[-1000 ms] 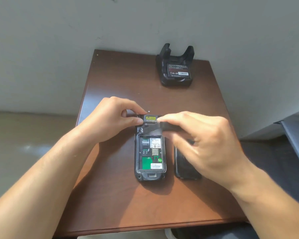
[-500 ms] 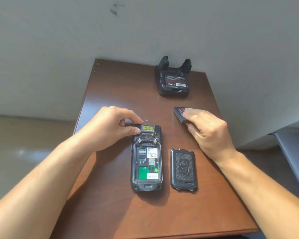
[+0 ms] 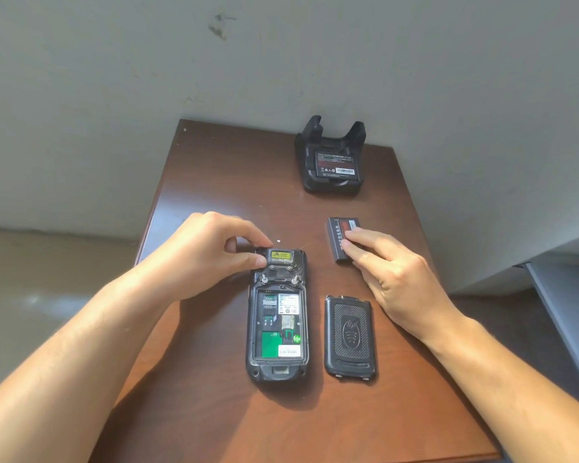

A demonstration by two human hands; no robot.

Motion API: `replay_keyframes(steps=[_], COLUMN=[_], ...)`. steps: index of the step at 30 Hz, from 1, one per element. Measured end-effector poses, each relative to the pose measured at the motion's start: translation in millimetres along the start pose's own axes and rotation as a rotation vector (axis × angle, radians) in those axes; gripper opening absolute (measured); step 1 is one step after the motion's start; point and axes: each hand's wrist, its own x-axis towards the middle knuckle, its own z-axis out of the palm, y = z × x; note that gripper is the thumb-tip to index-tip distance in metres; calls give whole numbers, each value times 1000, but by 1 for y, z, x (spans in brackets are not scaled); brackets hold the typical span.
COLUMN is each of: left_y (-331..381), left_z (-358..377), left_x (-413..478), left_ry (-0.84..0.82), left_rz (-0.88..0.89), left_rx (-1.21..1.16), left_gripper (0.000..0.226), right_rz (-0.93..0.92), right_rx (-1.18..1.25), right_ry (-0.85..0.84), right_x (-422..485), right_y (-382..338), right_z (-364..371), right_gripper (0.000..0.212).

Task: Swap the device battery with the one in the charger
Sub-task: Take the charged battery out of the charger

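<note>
The black handheld device (image 3: 278,332) lies face down on the brown table (image 3: 228,182), its battery bay open and empty with the circuit board and labels showing. My left hand (image 3: 208,259) pinches the device's top end. The removed battery (image 3: 339,232), black with a red label, lies flat on the table to the upper right of the device. The fingers of my right hand (image 3: 398,282) rest on the battery and my thumb is hidden. The black charger cradle (image 3: 331,187) stands at the table's far edge with another battery (image 3: 336,165) seated in it.
The device's black back cover (image 3: 350,339) lies just right of the device, outer side up. A grey wall (image 3: 281,61) rises behind the table. A grey shelf edge (image 3: 569,312) lies beyond the table's right side. Bare wood shows between device and charger.
My right hand lifted the battery out of the device, carried it to the right and set it down flat on the table. My left hand kept its hold on the device's top.
</note>
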Motion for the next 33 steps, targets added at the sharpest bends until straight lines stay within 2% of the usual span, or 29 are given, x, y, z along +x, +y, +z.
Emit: replay_keyframes(steps=[4,8,11,14,16,26,33], left_y=[-1,-1,-1,-1,0,2,2], left_z=[0,0,0,0,-1,-3,-4], left_x=[1,2,2,3,3,0,1], left_ry=[-12,3,-5,-16,-29,-39,-31], left_rz=[-2,-3,-4,-8,-7,63,64], left_rx=[-6,-16,-13,-3,-3,-14,-41], left_gripper=[18,18,18,18,18,18,18], right_rz=[-22,45,291,639,772,894,862], right_rx=[-26,-30,45,47,15,-145,-225], right_ry=[-22,154,170,-33,-114,-280,-327], right_x=[2,44,105,157,174,193,200], right_y=[1,4,10,11,11,-11,-15], right_z=[-5,-21,-24,-15,-9,-11,-10], right_gripper=[34,23,30,54,65,78,61])
